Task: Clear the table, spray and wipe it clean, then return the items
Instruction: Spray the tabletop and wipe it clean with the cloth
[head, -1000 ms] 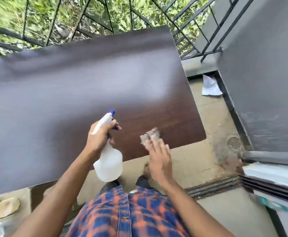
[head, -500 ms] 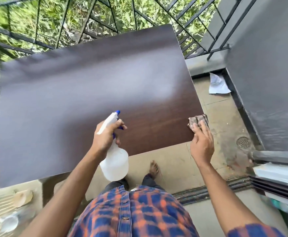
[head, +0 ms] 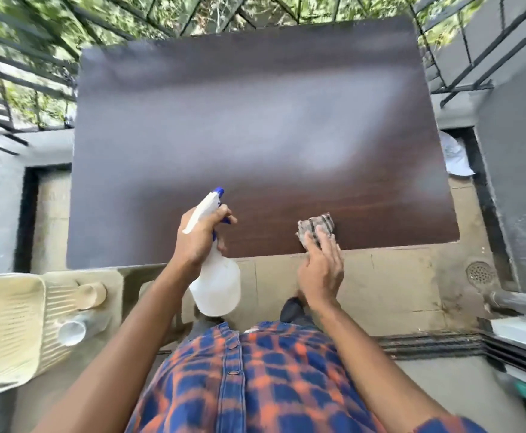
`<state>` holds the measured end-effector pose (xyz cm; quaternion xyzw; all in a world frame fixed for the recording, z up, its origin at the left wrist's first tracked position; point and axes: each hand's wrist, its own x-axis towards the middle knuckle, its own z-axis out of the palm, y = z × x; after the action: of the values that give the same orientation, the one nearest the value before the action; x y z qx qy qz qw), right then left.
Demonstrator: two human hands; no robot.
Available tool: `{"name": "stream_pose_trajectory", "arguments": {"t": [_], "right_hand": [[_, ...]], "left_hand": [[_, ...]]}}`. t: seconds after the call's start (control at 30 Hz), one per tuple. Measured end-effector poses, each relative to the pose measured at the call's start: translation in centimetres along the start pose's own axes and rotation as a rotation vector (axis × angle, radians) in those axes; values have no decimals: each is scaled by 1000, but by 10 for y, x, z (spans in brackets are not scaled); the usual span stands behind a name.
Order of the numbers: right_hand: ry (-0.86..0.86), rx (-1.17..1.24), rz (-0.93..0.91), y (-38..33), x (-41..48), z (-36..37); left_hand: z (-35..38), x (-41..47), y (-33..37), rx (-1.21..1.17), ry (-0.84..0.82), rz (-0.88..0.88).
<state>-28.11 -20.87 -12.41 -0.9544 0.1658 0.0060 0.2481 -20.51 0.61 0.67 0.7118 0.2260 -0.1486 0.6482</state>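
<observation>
Sliding back from the near right corner of the table (head: 224, 120), the right hand (head: 319, 270) now presses the checked cloth (head: 316, 228) with flat, straight fingers on the near edge, right of centre. Clearing looks done, as the dark top is bare, and wiping seems under way; a cup (head: 90, 295) waits on a pale chair (head: 8, 332) off the near left corner, likely to be returned. The left hand (head: 201, 235) holds the spray bottle (head: 216, 282) above the near edge, fingers curled round its neck and trigger.

Colours on the balcony
Dark brown woodgrain counter (head: 255, 120); white spray bottle (head: 216, 282) with blue nozzle; grey-brown, dark-striped cloth (head: 316, 228); blue-and-orange plaid shirt (head: 255, 385); cream basket (head: 5, 323).
</observation>
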Motion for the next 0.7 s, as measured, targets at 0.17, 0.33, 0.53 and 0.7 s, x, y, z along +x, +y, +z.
{"name": "stream_pose_trajectory", "arguments": {"t": [0.17, 0.33, 0.53, 0.7], "right_hand": [[-136, -39, -191, -116, -33, 64], [-341, -34, -432, -241, -82, 136], [-545, -132, -760, -361, -113, 198], [-773, -302, -1182, -406, -96, 223]], "left_hand": [[-103, -8, -27, -87, 78, -16], [-222, -21, -61, -165, 284, -44], [-351, -39, -103, -436, 654, -186], [-398, -43, -106, -528, 821, -162]]}}
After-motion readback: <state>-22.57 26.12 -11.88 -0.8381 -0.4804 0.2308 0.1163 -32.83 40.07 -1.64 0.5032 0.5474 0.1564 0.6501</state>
